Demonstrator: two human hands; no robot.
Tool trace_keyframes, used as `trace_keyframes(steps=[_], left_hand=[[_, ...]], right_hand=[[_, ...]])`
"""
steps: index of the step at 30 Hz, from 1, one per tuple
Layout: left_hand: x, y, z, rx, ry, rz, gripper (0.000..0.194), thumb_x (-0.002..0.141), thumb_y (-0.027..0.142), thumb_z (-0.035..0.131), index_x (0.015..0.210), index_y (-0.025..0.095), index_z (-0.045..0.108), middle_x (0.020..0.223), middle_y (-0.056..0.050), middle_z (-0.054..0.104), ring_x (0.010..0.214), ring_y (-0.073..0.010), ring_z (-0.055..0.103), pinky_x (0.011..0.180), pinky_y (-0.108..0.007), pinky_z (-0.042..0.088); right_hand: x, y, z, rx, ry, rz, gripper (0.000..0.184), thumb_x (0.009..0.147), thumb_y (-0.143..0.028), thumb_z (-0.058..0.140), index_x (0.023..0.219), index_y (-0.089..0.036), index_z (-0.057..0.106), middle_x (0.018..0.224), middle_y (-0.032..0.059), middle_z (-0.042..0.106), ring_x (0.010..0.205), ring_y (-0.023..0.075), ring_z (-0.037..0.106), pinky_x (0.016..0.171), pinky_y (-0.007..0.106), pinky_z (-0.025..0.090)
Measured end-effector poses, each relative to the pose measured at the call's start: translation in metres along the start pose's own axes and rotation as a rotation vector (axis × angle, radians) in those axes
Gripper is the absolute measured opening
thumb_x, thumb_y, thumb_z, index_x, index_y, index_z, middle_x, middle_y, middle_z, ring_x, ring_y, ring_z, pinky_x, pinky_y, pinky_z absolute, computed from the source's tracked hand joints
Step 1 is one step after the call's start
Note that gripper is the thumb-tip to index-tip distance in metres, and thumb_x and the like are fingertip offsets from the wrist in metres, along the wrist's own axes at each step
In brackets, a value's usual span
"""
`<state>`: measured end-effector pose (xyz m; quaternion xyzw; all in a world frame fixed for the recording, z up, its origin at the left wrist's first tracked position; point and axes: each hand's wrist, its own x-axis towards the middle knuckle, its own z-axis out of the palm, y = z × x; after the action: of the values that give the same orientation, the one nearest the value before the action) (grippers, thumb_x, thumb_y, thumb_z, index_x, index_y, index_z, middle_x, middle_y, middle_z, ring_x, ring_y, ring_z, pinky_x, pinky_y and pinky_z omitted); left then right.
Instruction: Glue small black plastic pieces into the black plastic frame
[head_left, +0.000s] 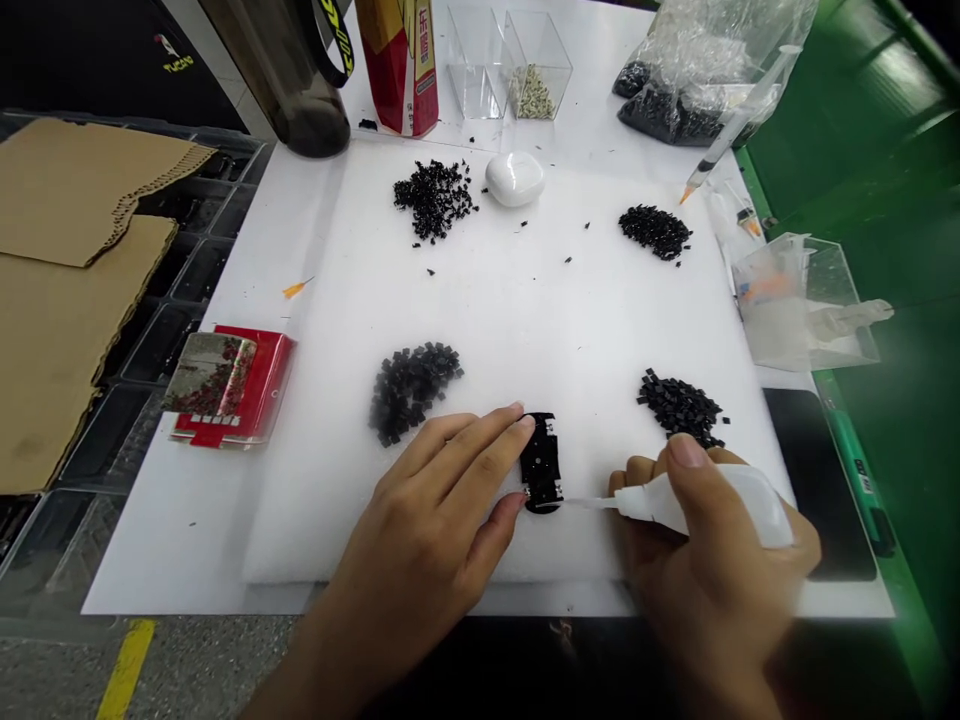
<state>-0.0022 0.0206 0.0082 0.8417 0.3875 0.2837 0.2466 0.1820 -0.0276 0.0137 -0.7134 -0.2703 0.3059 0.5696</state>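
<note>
- My right hand (705, 560) wraps a white bottle (756, 500), its thin nozzle (630, 501) reaching left to the black part's (541, 462) near end.
- My left hand (435, 510), unclosed, touches the part's left side with fingertips and thumb.
- The part lies lengthwise, near-to-far, by the white board's (510, 330) near edge.
- Chip piles (679, 405) flank it; nothing blocks the nozzle.

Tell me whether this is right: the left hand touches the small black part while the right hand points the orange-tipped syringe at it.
Not quite: in the head view the right hand points a white squeeze bottle, not the orange-tipped syringe, at the small black part. The left hand does touch it.
</note>
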Motion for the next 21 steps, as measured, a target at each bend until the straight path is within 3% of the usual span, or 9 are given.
trace_keyframes(steps=[5,12,21], left_hand=[[0.001,-0.0001,0.0003,-0.003,0.001,-0.003,0.047,0.1,0.012,0.06,0.146,0.014,0.051,0.148,-0.005,0.057,0.13,-0.0184,0.052,0.117,-0.034,0.046],[0.0022,0.0016,-0.0023,0.013,-0.012,0.004,0.047,0.099,0.01,0.059,0.146,0.014,0.051,0.146,-0.007,0.059,0.13,-0.02,0.053,0.115,-0.036,0.049],[0.0021,0.0016,-0.0014,0.012,-0.016,-0.003,0.046,0.099,0.009,0.06,0.144,0.012,0.053,0.146,-0.007,0.059,0.13,-0.0197,0.053,0.116,-0.035,0.048]], right_hand=[[0.0023,0.0063,0.0023,-0.038,0.085,-0.022,0.04,0.079,-0.046,0.086,0.068,-0.02,0.056,0.057,-0.0021,0.05,0.049,0.0149,0.054,0.039,0.026,0.04],[0.0015,0.0029,0.0051,-0.026,0.071,0.012,0.037,0.078,-0.045,0.087,0.071,-0.02,0.061,0.063,0.0009,0.056,0.058,0.0185,0.06,0.039,0.026,0.042],[0.0002,0.0066,0.0033,-0.098,0.068,-0.055,0.041,0.081,-0.047,0.083,0.066,-0.021,0.055,0.058,-0.0011,0.05,0.051,0.0163,0.054,0.041,0.028,0.044]])
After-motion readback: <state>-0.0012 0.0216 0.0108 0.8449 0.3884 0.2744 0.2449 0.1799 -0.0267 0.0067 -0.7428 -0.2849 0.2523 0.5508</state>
